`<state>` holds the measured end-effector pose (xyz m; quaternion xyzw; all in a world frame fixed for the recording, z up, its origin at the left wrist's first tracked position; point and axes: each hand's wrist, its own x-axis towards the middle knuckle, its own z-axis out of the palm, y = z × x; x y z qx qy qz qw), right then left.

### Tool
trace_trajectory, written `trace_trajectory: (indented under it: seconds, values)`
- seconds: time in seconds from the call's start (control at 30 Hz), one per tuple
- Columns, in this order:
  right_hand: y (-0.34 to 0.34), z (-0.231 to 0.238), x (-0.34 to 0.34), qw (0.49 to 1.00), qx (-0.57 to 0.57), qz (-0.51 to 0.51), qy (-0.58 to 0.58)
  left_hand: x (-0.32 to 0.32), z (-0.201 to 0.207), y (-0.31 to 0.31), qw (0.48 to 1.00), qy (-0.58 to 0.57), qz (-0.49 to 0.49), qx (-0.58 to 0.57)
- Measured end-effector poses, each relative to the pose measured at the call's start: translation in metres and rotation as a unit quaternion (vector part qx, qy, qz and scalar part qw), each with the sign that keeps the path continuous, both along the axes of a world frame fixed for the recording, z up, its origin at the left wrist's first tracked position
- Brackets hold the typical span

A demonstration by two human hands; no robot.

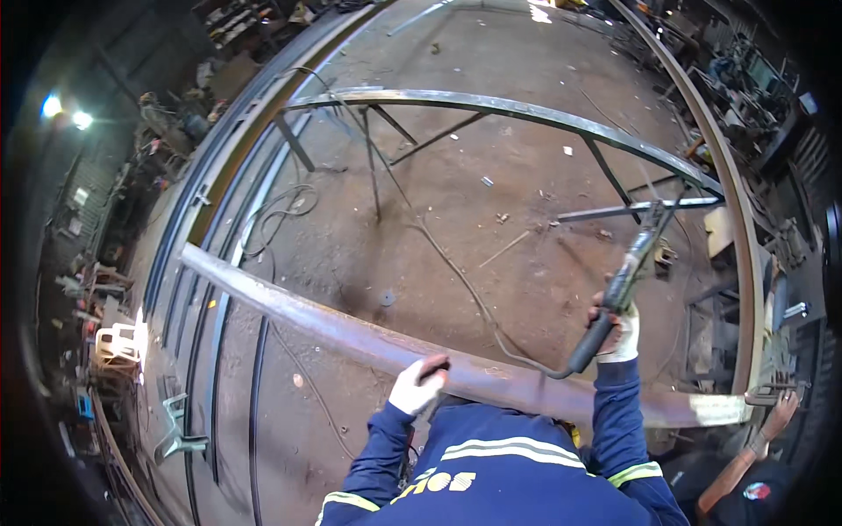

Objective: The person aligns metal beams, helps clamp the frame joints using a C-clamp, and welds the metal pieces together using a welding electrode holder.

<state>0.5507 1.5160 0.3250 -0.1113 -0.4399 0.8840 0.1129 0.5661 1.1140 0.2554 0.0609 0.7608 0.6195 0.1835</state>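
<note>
My right hand (617, 329), in a pale glove, is closed around a long corded tool (624, 276). The tool has a black cylindrical grip and a narrow metal body slanting up and away; its exact kind is unclear. A cable (478, 302) runs from the grip's lower end across the frame. My left hand (419, 383), also pale-gloved, is curled at the near steel beam (351, 337), with a small dark thing at its fingers that I cannot make out. At the beam's right end, a co-worker's hand (778, 415) is at a metal clamp (776, 393).
A long steel rail (517, 107) on slanted legs stands beyond the beam. Side beams (715, 140) bound the frame on the right and left. Steel bars (215, 377) lie at left near a green stand (175, 430) and a white chair (118, 344). Cable loops (281, 210) cross the floor.
</note>
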Motion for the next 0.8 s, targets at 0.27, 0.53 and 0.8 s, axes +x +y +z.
trace_trajectory:
  seconds: [0.27,0.53,0.8]
  values:
    - [-0.080,0.021,-0.032,0.993,0.102,-0.022,-0.046,-0.073,-0.014,-0.093,0.997,0.008,0.069,0.045]
    - [-0.071,0.007,-0.028,0.988,0.135,-0.005,-0.078,-0.043,0.046,-0.066,0.988,0.047,-0.055,-0.140]
    - [-0.050,-0.051,-0.083,0.980,0.173,0.049,-0.081,0.032,0.086,-0.081,0.975,-0.080,0.134,-0.158]
